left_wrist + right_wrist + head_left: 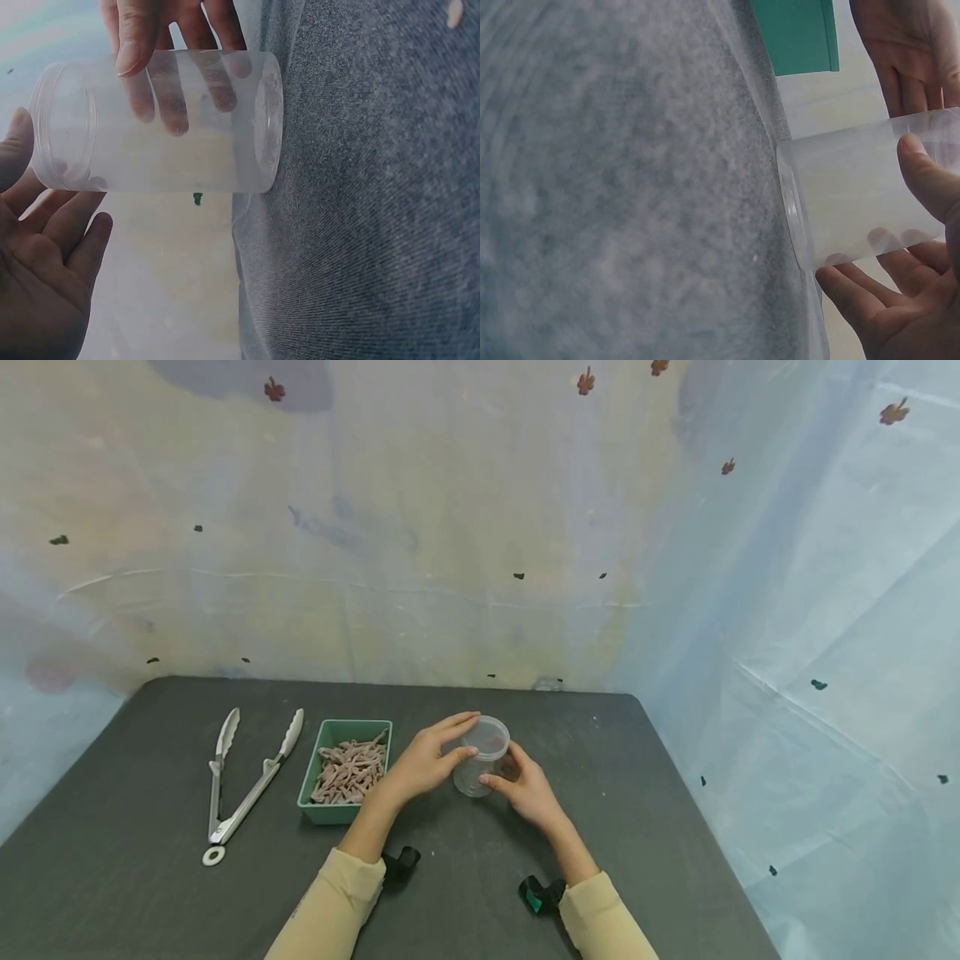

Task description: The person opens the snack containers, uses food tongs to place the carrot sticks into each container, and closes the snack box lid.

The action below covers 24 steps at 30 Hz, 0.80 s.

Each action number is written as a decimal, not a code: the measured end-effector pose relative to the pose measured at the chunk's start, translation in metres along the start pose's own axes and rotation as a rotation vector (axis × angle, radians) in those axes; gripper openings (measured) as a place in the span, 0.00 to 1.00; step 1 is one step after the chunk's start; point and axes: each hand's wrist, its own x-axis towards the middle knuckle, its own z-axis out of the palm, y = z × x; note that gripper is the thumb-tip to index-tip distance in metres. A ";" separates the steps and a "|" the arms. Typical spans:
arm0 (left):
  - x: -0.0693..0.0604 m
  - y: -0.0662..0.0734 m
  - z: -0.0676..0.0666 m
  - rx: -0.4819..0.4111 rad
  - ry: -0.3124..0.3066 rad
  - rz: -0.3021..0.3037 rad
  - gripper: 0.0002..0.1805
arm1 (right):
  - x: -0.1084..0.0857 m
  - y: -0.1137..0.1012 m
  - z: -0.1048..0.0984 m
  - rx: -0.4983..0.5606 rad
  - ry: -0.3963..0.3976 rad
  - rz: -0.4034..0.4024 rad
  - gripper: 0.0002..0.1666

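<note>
While both hands meet around it near the middle of the table, a clear, colourless cylindrical plastic jar (471, 779) stands roughly upright with its base down at the tabletop. Its smooth wall is see-through, and its translucent round top (489, 739) has a pale rim. The left hand (424, 763) grips that top between thumb and fingers, and the right hand (532, 793) holds the body lower down, thumb on the near side.

The left wrist view shows the right hand's fingers through the plastic, along with ridged rings near the top end; the head view is too distant for either. Only the head view shows the silver metal tongs with pale scalloped tips (249, 799), spread wide at the far left, and the greyish-pink twisted pieces (351, 772) heaped in a rectangular green tray (330, 814) just beside the left forearm. In the right wrist view, that tray is reduced to a plain green wall.

The dark grey table (645, 860) has rounded far corners and, close up, a fine fabric-like grain. Behind it hangs creased pastel sheeting (450, 527), dotted with brown leaf shapes and small dark marks, bluer towards the right.
</note>
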 end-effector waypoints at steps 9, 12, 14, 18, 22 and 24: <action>0.001 0.003 0.006 0.066 0.109 -0.004 0.33 | -0.009 -0.033 0.001 -0.001 0.023 0.008 0.43; 0.002 0.004 0.009 0.088 0.152 -0.018 0.33 | -0.011 -0.041 0.000 -0.002 0.016 0.008 0.43; 0.002 0.007 0.011 0.098 0.167 -0.038 0.33 | -0.011 -0.043 0.000 -0.002 0.012 0.012 0.43; 0.002 0.011 0.013 0.103 0.168 -0.065 0.34 | -0.011 -0.044 -0.001 -0.007 -0.002 0.027 0.43; 0.000 0.011 0.011 0.087 0.141 -0.062 0.34 | -0.008 -0.037 0.001 -0.009 -0.002 0.040 0.44; -0.001 0.009 0.009 0.064 0.117 -0.042 0.33 | -0.006 -0.028 0.002 -0.011 0.002 0.046 0.44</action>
